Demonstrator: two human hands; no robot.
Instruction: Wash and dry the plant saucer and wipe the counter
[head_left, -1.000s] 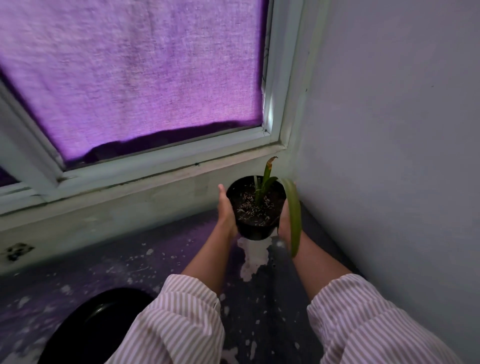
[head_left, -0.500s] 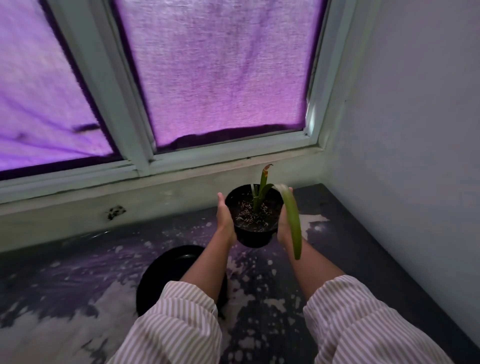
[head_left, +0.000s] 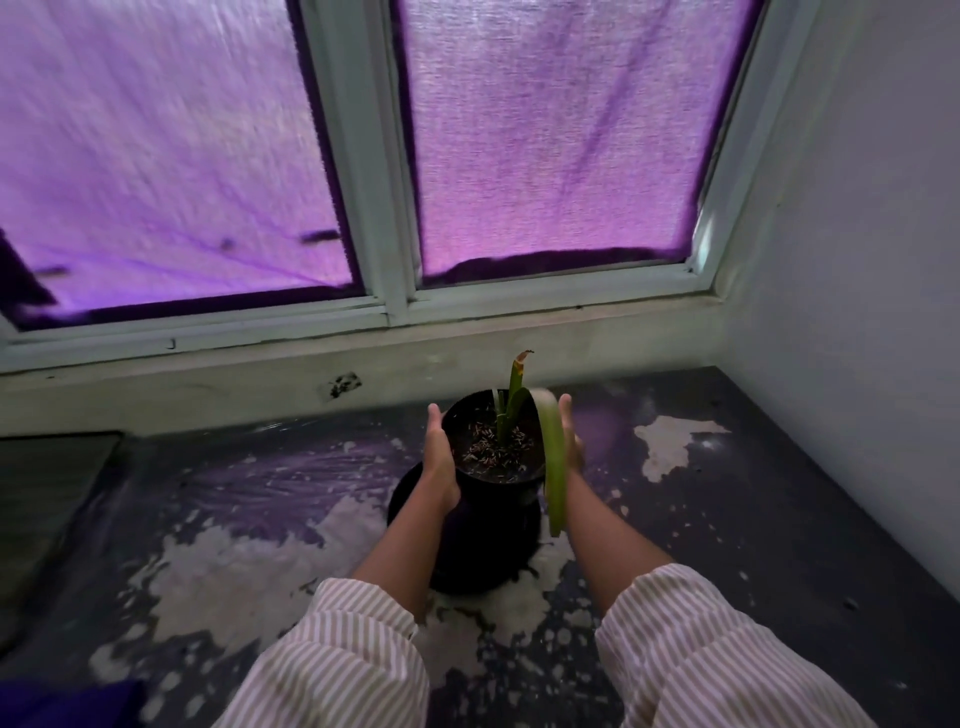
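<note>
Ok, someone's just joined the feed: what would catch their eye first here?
The glowing purple cloth over the window fills the top of the view. Below it, at centre, the left hand and right hand hold a black pot with a long drooping leaf over the dark saucer. The counter around them is dark, blotched with pale patches.

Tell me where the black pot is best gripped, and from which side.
Grip the black pot by its side wall just under the rim, one hand from each side, as the left hand cups it. The upright shoot blocks the top, and a long leaf droops over the right rim, so the right hand, blurred, should probably come in outside that leaf.
</note>
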